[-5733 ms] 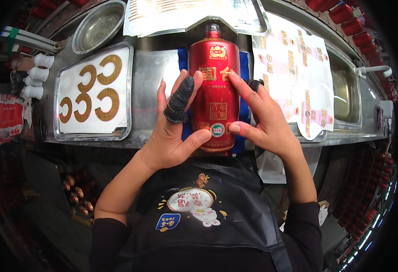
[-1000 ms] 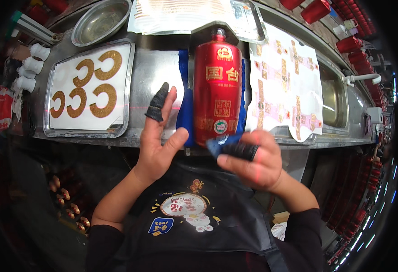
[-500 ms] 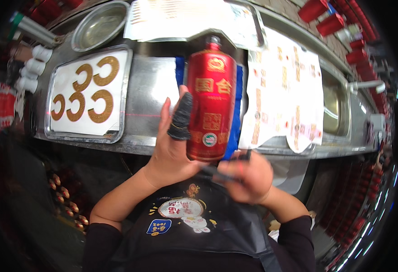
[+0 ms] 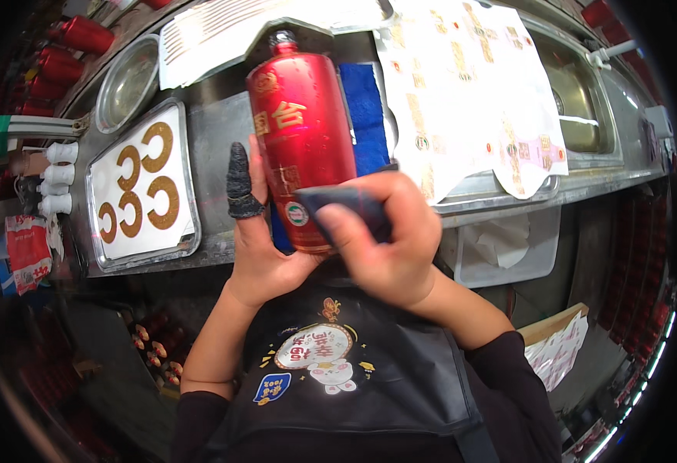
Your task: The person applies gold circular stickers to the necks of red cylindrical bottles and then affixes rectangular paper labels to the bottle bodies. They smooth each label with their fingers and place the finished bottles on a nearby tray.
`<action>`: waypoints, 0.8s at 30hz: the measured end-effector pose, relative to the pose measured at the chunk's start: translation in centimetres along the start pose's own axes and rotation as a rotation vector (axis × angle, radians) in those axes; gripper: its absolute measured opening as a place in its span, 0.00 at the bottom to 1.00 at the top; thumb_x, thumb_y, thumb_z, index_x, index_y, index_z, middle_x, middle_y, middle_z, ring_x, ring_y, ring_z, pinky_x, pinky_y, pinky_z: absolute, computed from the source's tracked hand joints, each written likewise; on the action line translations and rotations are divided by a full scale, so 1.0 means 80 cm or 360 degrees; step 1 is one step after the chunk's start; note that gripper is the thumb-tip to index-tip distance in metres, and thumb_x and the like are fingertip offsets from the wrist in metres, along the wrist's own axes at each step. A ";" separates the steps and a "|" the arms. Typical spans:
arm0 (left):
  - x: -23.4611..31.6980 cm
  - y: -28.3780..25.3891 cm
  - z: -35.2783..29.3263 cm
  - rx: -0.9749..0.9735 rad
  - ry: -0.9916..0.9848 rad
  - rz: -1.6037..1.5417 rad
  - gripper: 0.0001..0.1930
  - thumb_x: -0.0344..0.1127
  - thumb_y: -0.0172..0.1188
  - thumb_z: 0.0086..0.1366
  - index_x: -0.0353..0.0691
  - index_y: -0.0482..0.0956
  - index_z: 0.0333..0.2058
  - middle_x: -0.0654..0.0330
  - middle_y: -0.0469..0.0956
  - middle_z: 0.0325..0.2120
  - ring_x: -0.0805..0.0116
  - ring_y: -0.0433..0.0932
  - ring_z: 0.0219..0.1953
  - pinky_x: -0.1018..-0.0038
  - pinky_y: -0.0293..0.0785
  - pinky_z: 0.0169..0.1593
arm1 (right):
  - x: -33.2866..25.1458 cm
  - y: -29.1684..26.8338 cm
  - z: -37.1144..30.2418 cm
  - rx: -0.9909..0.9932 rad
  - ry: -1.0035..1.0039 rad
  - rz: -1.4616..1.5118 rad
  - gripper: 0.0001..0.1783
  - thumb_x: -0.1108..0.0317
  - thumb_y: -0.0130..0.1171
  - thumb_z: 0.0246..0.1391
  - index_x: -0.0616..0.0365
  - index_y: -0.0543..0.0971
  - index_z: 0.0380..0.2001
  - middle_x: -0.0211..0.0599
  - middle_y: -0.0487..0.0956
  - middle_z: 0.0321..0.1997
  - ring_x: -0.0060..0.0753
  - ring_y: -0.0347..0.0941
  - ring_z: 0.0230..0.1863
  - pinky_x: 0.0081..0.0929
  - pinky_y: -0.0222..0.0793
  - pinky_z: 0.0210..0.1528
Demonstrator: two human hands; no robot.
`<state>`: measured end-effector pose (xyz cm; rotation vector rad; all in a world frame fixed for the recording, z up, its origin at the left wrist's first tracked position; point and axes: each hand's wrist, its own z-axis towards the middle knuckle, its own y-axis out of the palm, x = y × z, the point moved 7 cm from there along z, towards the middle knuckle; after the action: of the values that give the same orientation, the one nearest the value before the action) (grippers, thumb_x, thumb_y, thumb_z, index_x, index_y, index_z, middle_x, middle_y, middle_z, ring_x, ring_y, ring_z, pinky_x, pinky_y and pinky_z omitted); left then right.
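Note:
A shiny red bottle (image 4: 315, 116) with gold markings and a small round white-and-green label lies on its back before me, neck away from me. Its neck rests at a dark angular support (image 4: 319, 38). My left hand (image 4: 265, 258), with a black finger cover (image 4: 242, 185) on one finger, holds the bottle at its left side and base. Pinched between the thumb and fingers of my right hand (image 4: 396, 239) is a dark flat piece, like a scraper (image 4: 350, 208), over the lower right of the bottle. A blue cloth (image 4: 363, 116) lies partly beneath the bottle.
Right of the bottle spreads a white decal sheet (image 4: 462, 108), then a sink (image 4: 581, 100). A tray (image 4: 197, 239) with gold C-shaped decals stands left, near a metal bowl (image 4: 153, 58) and small white bottles (image 4: 59, 177). A white bin (image 4: 539, 247) sits below the counter.
The view has shifted. The bottle is turned about its length, its markings now further left. My right hand has risen from below the base onto the bottle's lower front with the dark piece.

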<state>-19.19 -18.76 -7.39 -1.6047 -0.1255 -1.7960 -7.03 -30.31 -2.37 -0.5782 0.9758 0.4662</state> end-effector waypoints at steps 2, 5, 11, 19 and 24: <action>0.003 0.000 -0.005 -0.0033 0.0013 0.0117 0.67 0.40 0.82 0.48 0.33 0.38 0.74 0.40 0.52 0.72 0.50 0.60 0.71 0.58 0.58 0.71 | 0.059 -0.024 -0.020 0.0155 0.0454 0.0230 0.10 0.70 0.69 0.56 0.62 0.78 0.36 0.37 0.79 0.31 0.28 0.76 0.32 0.25 0.73 0.35; -0.003 0.000 -0.004 -0.0097 -0.0016 0.0108 0.68 0.42 0.82 0.47 0.34 0.38 0.74 0.39 0.51 0.72 0.47 0.56 0.73 0.56 0.48 0.74 | 0.077 -0.041 -0.026 0.0093 0.0746 0.0304 0.10 0.71 0.70 0.56 0.63 0.78 0.35 0.33 0.81 0.31 0.19 0.74 0.32 0.20 0.72 0.36; -0.012 -0.003 -0.007 -0.0123 -0.0165 0.0329 0.66 0.49 0.80 0.49 0.33 0.39 0.74 0.39 0.49 0.73 0.43 0.45 0.76 0.50 0.28 0.75 | 0.080 -0.035 -0.022 0.0143 0.0714 0.0127 0.10 0.69 0.68 0.58 0.63 0.78 0.36 0.33 0.79 0.28 0.21 0.73 0.30 0.23 0.71 0.35; 0.010 -0.005 0.004 0.0052 -0.0066 0.0307 0.66 0.39 0.83 0.45 0.34 0.40 0.72 0.47 0.60 0.69 0.55 0.61 0.71 0.59 0.56 0.72 | 0.071 -0.040 0.010 0.0096 0.0635 0.0007 0.08 0.69 0.66 0.60 0.61 0.77 0.36 0.27 0.76 0.33 0.15 0.68 0.34 0.14 0.66 0.36; 0.007 -0.009 -0.003 0.0186 0.0032 0.0489 0.61 0.46 0.82 0.45 0.34 0.50 0.71 0.45 0.59 0.70 0.52 0.59 0.72 0.50 0.44 0.73 | 0.001 -0.003 0.034 -0.0128 0.0026 -0.0196 0.09 0.73 0.70 0.54 0.61 0.80 0.37 0.35 0.80 0.30 0.20 0.74 0.30 0.23 0.72 0.34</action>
<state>-19.76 -18.56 -6.64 -1.4371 0.0246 -1.5393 -5.15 -28.71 -1.18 -0.7117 0.9343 0.3924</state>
